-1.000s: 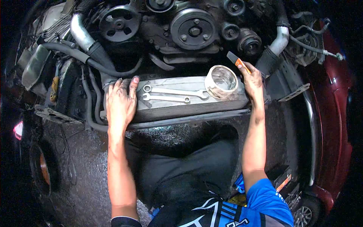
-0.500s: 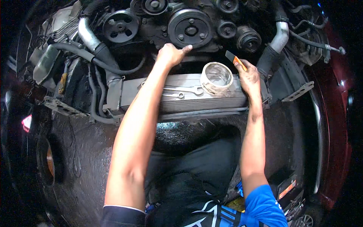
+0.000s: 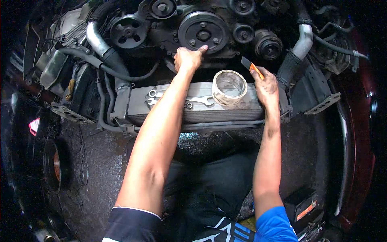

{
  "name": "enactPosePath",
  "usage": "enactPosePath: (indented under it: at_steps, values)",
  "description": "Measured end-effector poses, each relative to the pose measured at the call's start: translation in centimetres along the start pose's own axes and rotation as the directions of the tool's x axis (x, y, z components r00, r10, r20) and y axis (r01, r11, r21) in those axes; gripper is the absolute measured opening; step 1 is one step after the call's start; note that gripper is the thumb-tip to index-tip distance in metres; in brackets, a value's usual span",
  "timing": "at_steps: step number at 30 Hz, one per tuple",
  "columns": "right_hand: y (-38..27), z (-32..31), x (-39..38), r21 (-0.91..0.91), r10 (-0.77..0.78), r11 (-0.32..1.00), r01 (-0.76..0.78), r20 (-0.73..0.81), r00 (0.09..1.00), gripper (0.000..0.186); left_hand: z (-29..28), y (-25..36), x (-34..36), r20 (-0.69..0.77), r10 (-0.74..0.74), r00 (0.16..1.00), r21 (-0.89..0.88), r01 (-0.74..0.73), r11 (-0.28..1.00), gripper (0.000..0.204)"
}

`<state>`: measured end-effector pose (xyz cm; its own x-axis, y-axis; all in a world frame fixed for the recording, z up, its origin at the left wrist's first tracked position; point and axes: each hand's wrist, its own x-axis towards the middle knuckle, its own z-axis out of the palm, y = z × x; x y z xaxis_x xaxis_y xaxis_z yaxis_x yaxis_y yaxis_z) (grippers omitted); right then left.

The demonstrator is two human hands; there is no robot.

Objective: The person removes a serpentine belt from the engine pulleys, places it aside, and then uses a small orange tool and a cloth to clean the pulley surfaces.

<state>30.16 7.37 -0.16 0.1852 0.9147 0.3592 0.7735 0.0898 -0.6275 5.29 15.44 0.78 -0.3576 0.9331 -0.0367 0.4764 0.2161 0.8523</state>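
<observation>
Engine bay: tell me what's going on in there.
A person has their right hand around an orange-handled scraper, its flat blade pointing up. Their left hand is up by the large pulley, thumb at its lower rim; whether it touches is unclear. An open round container and two wrenches rest on the finned metal cooler.

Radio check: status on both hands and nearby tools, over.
Right hand: grip on orange-handled scraper. Left hand: thumb at large pulley, contact unclear. Left forearm partly covers wrenches beside pale container.
</observation>
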Motion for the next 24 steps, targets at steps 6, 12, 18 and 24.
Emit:
enactPosePath:
  at_steps: [6, 12, 18, 24]
  values:
    - [0.1, 0.2, 0.1, 0.009, -0.025, 1.0, 0.025, 0.011, 1.0, 0.037, -0.5, -1.1, 1.5, 0.025, 0.078, 0.997, 0.048, -0.079, 0.996, 0.078]
    - [0.6, -0.1, 0.1, 0.013, -0.01, 1.0, 0.01, -0.003, 1.0, 0.037, -1.3, 0.0, 0.4, -0.131, 0.073, 0.989, 0.099, -0.06, 0.993, 0.107]
    - [-0.4, -0.1, -0.4, -0.008, -0.011, 1.0, 0.011, 0.011, 1.0, 0.037, -2.7, -0.1, 0.9, -0.119, -0.002, 0.993, 0.0, 0.003, 1.0, 0.104]
    - [-0.2, -0.2, -0.3, -0.017, -0.039, 0.999, 0.039, -0.004, 0.999, 0.038, -2.6, -0.7, 2.0, -0.189, 0.056, 0.98, 0.006, -0.056, 0.998, 0.102]
